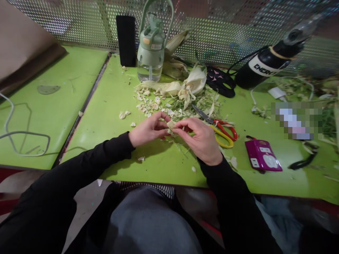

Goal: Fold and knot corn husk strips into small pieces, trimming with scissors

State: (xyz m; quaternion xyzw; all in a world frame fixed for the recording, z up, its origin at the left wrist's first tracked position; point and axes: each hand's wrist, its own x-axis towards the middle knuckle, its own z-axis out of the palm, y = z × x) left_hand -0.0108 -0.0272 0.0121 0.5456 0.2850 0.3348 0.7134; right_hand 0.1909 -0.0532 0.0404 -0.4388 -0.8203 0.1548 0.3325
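Between the fingertips of my left hand (149,129) and my right hand (200,139) is a small pale piece of corn husk (171,125); both hands pinch it just above the table. Cut husk pieces (156,104) and green shreds lie in a heap right behind my hands. On the heap rests a whole pale husk (194,83). Beside my right hand are scissors (225,133) with one red and one yellow handle, their blades pointing toward the heap.
On the green table (87,141) stand a pale green water bottle (150,49), a black phone (126,40) and a black bottle (265,67). A black fan-shaped pad (221,81) lies behind the heap. To the right is a purple box (263,155). A white cable (25,133) lies left.
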